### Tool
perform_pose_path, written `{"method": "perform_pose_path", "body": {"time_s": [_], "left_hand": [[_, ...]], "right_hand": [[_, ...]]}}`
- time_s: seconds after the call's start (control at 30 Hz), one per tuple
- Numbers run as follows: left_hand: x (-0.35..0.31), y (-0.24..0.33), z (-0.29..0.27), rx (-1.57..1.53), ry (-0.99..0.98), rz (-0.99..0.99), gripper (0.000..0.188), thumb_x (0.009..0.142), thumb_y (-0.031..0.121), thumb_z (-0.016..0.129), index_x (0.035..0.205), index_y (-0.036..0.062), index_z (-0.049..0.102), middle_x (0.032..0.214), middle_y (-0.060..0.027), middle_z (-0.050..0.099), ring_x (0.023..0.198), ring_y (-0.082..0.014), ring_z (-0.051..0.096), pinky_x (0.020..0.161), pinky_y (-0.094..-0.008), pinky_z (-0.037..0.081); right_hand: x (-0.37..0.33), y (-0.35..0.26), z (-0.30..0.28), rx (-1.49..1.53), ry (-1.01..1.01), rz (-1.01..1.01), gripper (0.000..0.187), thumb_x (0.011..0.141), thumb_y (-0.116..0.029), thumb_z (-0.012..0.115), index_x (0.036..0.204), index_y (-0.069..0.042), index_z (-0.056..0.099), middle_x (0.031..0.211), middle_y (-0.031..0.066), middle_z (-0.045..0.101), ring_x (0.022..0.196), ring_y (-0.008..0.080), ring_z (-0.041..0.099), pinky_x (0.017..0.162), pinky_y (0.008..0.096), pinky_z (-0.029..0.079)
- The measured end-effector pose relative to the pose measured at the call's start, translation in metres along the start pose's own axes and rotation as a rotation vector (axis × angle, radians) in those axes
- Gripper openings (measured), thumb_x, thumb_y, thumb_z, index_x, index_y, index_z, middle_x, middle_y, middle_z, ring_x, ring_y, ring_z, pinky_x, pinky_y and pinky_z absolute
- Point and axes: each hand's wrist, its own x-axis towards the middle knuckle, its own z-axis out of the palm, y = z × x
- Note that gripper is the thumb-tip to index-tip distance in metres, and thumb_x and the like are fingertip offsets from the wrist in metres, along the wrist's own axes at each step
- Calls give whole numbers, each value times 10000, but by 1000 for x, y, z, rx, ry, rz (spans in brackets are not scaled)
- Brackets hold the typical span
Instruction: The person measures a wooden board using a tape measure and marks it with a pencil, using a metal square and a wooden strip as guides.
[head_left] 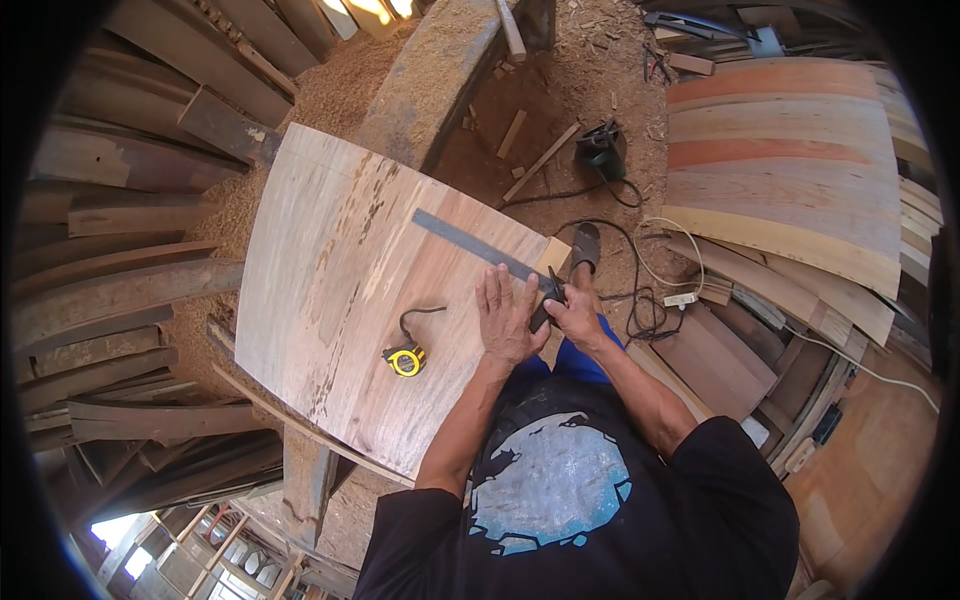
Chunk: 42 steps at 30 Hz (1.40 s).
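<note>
A wide pale wooden panel (300,270) with dark streaks in its grain lies in front of me. Across its right part runs the grey metal blade of a square (465,240), its black stock at the panel's near right edge. My right hand (577,318) is closed on that stock. Flat on the wood, fingers stretched, my left hand (508,318) rests beside the blade's near end; whether it touches the blade I cannot tell. Left of it sits a yellow and black tape measure (405,360) with a short dark strap.
A sawdust-covered beam (415,90) stands beyond the panel. A dark power tool (600,150) and its cable lie on the floor. At right is another jointed panel (785,160), with a white power strip (681,299) near it. Stacked planks (130,290) line the left.
</note>
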Motion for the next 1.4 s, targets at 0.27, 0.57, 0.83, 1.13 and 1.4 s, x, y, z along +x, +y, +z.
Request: {"method": "perform_pose_path", "body": {"time_s": [0.27,0.57,0.83,1.13,1.4], "left_hand": [[0,2,-1,23,-54,-32,1019,670,425,810,1588,225,416,1671,-323,178,1559,-514,110,1236,-649,64],[-1,2,0,33,-50,-35,1015,675,459,814,1586,234,425,1685,-301,156,1572,-487,74,1209,-700,46],[1,6,-3,29,-35,-51,1017,670,451,828,1584,249,430,1678,-285,187,1569,-479,93,1200,-710,54],[-1,4,1,26,-50,-56,991,671,441,825,1564,223,454,1679,-290,171,1568,-485,84,1186,-727,49],[3,6,-3,5,-54,-76,1009,670,411,838,1578,251,430,1676,-289,176,1564,-485,97,1186,-725,47]], "right_hand": [[-2,-32,-10,-679,302,-195,143,948,-107,678,1004,24,688,838,91,645,808,225,667,710,361,532],[-14,-103,-7,-468,93,-529,184,941,-140,693,1028,17,736,961,187,719,881,333,693,811,381,540],[9,-113,8,-747,-70,-671,169,934,-143,691,1038,-20,744,992,154,744,927,309,681,846,394,533],[-8,-137,-25,-1041,-233,-571,139,893,-144,677,976,-49,735,906,145,727,917,355,658,854,452,523],[19,-126,5,-792,-159,-689,174,933,-143,658,1044,-43,747,986,149,751,921,358,667,844,429,519]]}}
